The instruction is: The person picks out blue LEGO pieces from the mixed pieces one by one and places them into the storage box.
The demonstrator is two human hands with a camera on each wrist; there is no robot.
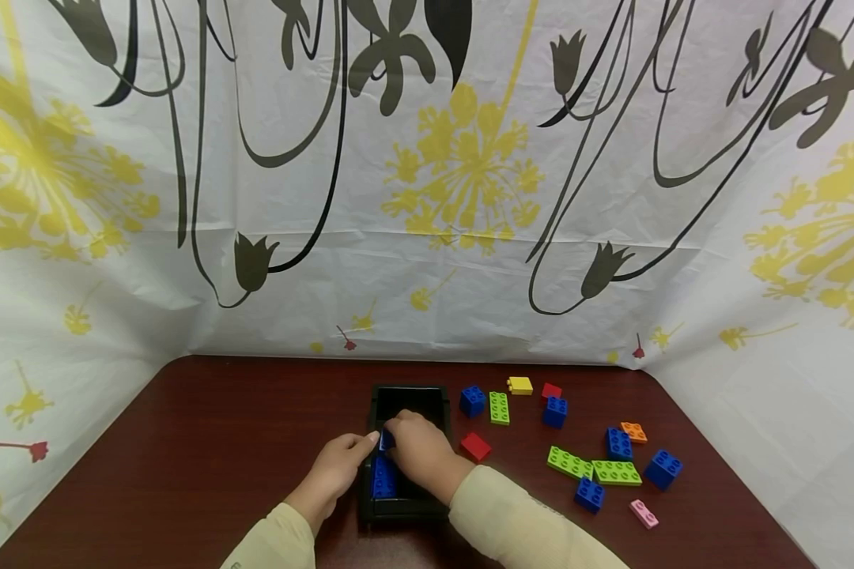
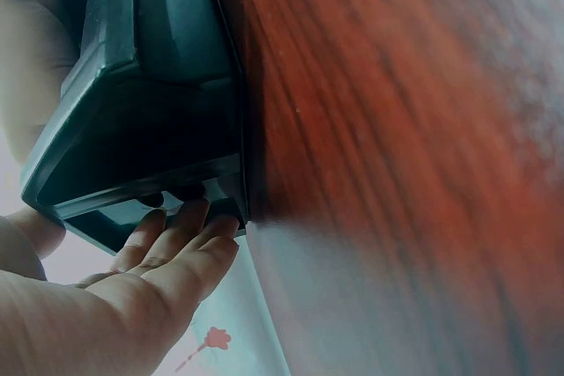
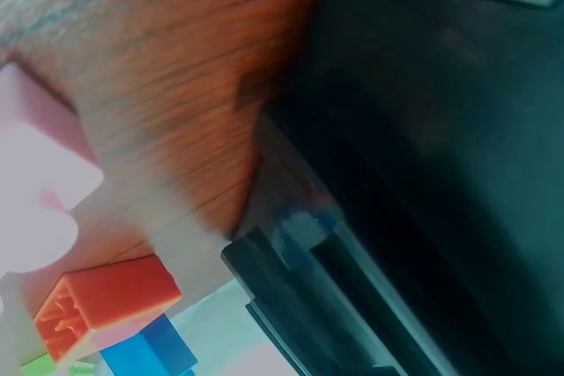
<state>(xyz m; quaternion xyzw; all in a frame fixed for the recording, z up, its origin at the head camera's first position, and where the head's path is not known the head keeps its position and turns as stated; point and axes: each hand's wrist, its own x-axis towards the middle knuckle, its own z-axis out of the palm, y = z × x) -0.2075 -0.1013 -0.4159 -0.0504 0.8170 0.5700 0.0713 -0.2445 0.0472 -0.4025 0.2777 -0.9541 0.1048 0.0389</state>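
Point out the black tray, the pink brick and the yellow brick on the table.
black tray (image 1: 409,392): head view, on its far rim.
pink brick (image 1: 644,514): head view, on its studded top face.
yellow brick (image 1: 520,385): head view, on its top face.

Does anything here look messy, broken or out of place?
Nothing looks broken or spilled. Loose bricks lie scattered on the table right of the black tray, some askew. Both hands, left and right, are at a blue brick in the tray.
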